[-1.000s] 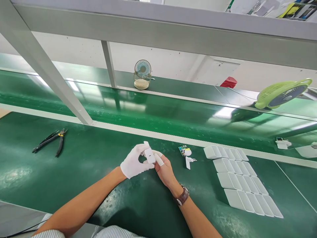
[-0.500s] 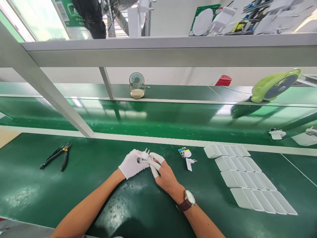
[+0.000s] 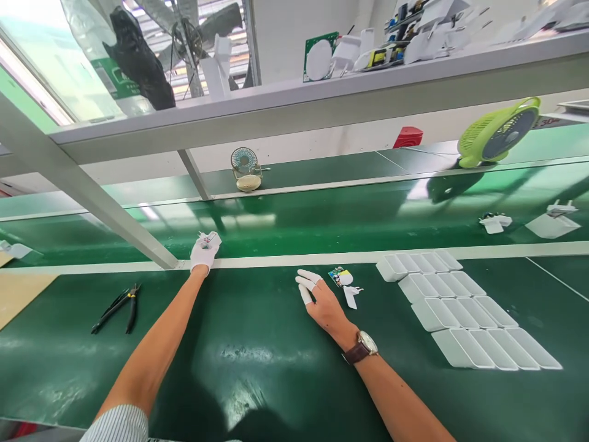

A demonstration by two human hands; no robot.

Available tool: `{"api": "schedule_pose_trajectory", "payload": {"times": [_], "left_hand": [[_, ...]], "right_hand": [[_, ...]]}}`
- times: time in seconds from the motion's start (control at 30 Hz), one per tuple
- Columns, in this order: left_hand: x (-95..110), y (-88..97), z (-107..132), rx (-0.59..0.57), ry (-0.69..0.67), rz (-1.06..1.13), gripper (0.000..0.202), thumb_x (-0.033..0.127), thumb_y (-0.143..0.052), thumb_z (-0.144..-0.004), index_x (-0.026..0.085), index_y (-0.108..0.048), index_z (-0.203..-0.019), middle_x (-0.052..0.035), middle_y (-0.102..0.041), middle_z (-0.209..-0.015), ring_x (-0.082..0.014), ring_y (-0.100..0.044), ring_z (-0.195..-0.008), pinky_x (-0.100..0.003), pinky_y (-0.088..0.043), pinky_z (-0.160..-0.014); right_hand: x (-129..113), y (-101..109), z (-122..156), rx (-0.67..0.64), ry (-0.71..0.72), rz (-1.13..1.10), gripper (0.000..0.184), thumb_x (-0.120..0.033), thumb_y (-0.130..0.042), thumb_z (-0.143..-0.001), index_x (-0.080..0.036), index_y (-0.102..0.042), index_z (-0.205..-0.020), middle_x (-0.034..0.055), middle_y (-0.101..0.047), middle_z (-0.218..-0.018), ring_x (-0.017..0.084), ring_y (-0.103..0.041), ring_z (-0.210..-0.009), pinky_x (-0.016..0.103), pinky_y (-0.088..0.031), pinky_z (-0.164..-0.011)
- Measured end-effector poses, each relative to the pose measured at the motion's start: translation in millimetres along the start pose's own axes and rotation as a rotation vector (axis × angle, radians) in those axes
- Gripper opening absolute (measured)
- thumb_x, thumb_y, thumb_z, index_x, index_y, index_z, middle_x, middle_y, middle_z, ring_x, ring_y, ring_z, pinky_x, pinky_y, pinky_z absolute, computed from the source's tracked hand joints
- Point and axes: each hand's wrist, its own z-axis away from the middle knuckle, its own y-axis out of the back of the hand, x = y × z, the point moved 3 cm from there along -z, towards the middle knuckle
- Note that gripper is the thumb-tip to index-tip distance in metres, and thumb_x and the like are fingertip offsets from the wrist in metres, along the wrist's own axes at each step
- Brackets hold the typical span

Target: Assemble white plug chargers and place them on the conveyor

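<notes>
My left hand [image 3: 202, 256], in a white glove, reaches over the pale rail above the green belt. Its fingers are closed on a white plug housing [image 3: 211, 239] with thin metal pins; part of the housing is hidden by the glove. Over the bench, my right hand [image 3: 326, 307] is empty, its fingers stretched and slightly apart, with white covers on several fingertips. Just right of that hand lie a small circuit board [image 3: 338, 275] with a round white part, and a white plug piece [image 3: 351, 296] with pins.
Rows of white open housings [image 3: 460, 313] stand on the bench at right. Black-handled pliers [image 3: 120, 305] lie at left near a tan board [image 3: 23, 294]. Plug assemblies [image 3: 496, 223] rest on the belt [image 3: 294, 221]. A slanted post [image 3: 115, 202] rises at left; a green fan [image 3: 497, 135] stands behind.
My hands have parted. The left has carried the plug housing forward and left to the belt; the right has let go and moved slightly right. The view has tilted.
</notes>
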Motion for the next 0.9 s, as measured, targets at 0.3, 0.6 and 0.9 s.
{"api": "schedule_pose_trajectory", "payload": {"times": [0.3, 0.6, 0.9], "left_hand": [[-16, -47.2, 195, -1.828, 0.065, 0.555, 0.063, 0.046, -0.080, -0.070, 0.013, -0.063, -0.122, -0.0165, -0.070, -0.111, -0.0334, -0.072, -0.094, -0.050, -0.058, -0.080], [77, -96.4, 86, -0.865, -0.231, 0.297, 0.041, 0.041, -0.061, -0.088, 0.016, -0.065, -0.119, -0.0178, -0.069, -0.121, -0.0285, -0.065, -0.116, -0.046, -0.050, -0.102], [122, -134.4, 148, -0.841, -0.594, 0.204, 0.018, 0.028, -0.068, -0.078, 0.022, -0.074, -0.094, -0.0020, -0.074, -0.096, -0.0177, -0.068, -0.080, -0.033, -0.058, -0.081]], "right_hand": [[7, -3, 1, 0.079, -0.160, -0.063, 0.030, -0.015, -0.049, -0.097, -0.023, -0.062, -0.123, 0.0099, -0.068, -0.121, 0.022, -0.064, -0.116, 0.044, -0.055, -0.103], [-5, -11, 6, -0.038, 0.047, 0.034, 0.040, -0.009, -0.042, -0.097, -0.021, -0.058, -0.132, 0.0122, -0.070, -0.116, 0.023, -0.065, -0.113, 0.042, -0.058, -0.095], [-22, -30, 13, -0.399, 0.174, 0.234, 0.013, -0.016, -0.057, -0.091, -0.014, -0.068, -0.098, 0.0142, -0.072, -0.097, 0.026, -0.068, -0.097, 0.041, -0.055, -0.088]]}}
